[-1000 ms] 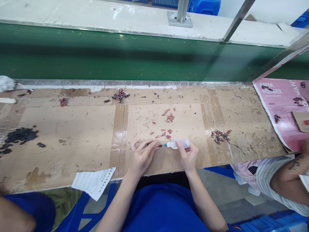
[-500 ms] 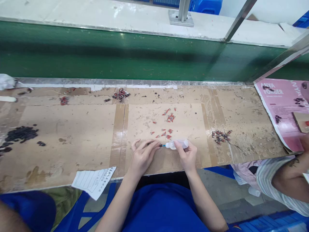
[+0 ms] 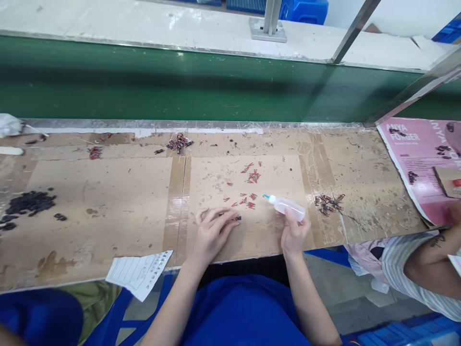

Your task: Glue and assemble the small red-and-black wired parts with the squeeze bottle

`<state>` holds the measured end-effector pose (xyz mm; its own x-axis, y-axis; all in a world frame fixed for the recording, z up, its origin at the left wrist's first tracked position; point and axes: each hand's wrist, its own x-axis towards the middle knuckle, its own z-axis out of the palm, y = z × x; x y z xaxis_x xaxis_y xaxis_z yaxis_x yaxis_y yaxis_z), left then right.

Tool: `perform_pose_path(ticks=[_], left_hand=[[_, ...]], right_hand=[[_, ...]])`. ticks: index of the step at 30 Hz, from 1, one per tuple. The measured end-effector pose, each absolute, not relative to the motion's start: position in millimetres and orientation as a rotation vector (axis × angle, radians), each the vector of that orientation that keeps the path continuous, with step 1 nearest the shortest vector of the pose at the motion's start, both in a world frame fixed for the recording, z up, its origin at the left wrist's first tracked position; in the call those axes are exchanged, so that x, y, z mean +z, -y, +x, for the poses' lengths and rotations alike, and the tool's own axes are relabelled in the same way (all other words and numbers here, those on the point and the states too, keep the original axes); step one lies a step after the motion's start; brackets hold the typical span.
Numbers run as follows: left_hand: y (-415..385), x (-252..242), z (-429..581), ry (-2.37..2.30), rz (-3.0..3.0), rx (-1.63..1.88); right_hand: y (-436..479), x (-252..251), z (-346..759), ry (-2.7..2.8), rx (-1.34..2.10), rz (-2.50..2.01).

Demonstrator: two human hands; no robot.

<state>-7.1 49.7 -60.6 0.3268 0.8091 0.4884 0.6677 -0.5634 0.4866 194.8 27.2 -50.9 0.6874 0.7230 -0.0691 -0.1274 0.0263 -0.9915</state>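
My right hand (image 3: pixel 295 234) is closed round a translucent squeeze bottle (image 3: pixel 290 208) with a blue needle tip, tilted so the tip points up and left, above the cardboard. My left hand (image 3: pixel 212 233) rests on the cardboard, its fingers bent over a small black part (image 3: pixel 238 218) whose end shows beside the fingertips; the rest is hidden under the fingers. Just beyond my hands lie several small red pieces (image 3: pixel 253 177), scattered singly and in little clusters.
The worktop is covered in stained cardboard (image 3: pixel 108 216). Black parts (image 3: pixel 31 203) lie heaped at left. Red-and-black pieces are piled at the back (image 3: pixel 180 142) and right (image 3: pixel 328 204). A paper sheet (image 3: pixel 140 274) overhangs the front edge. A co-worker's arm (image 3: pixel 432 254) is at right.
My right hand has drawn the squeeze bottle away to the right and turned its tip upward, off the black part. My left hand stays in place.
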Motion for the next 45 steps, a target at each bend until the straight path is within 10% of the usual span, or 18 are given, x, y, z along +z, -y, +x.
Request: perform_pose_path(ticks=[14, 21, 30, 45], left_hand=[[-104.8, -42.5, -14.3, -1.469, 2.323, 0.627], [-100.3, -38.3, -12.6, -1.476, 2.307, 0.482], [-67.4, -15.3, 14.3, -1.185, 1.523, 0.937], [-59.3, -40.8, -2.2, -1.382, 2.005, 0.89]], right_hand=[[-41.0, -59.7, 217.7, 0.866, 0.513, -1.522], [-4.7, -36.3, 186.6, 1.133, -0.125, -1.363], [-14.2, -39.1, 137.6, 0.887, 0.943, -1.315], [-20.3, -46.0, 142.0, 0.743, 1.1, -1.396]])
